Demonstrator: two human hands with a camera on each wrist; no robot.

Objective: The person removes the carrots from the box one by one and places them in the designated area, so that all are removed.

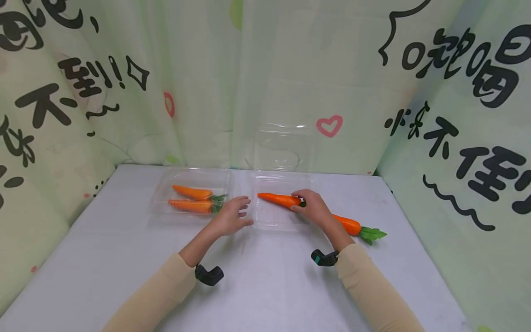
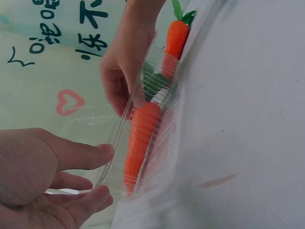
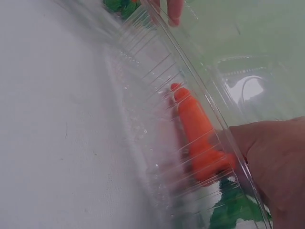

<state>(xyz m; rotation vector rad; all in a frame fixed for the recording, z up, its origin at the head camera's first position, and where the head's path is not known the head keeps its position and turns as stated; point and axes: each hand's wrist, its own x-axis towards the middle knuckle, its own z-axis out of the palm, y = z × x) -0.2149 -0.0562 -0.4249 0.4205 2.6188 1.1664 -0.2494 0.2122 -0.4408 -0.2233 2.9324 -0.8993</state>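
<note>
My right hand (image 1: pixel 311 205) holds an orange carrot (image 1: pixel 275 198) near its leafy end, inside the right-hand clear plastic box (image 1: pixel 265 223). The carrot's tip points left, and part of its green top is hidden under the hand. In the right wrist view, the carrot (image 3: pixel 195 129) shows through the box's ribbed wall. At the box's left end is my left hand (image 1: pixel 232 216), thumb and fingers apart. The left wrist view puts that thumb and fingertips by the box's rim (image 2: pixel 107 167); I cannot tell whether they touch it.
Another clear box (image 1: pixel 159 210) on the left contains two carrots (image 1: pixel 191 206). A loose carrot (image 1: pixel 348 225) with green leaves lies on the white table (image 1: pixel 265 286), partly behind my right forearm. The right box's transparent lid (image 1: pixel 282 147) stands raised against the printed curtain (image 1: pixel 199 92).
</note>
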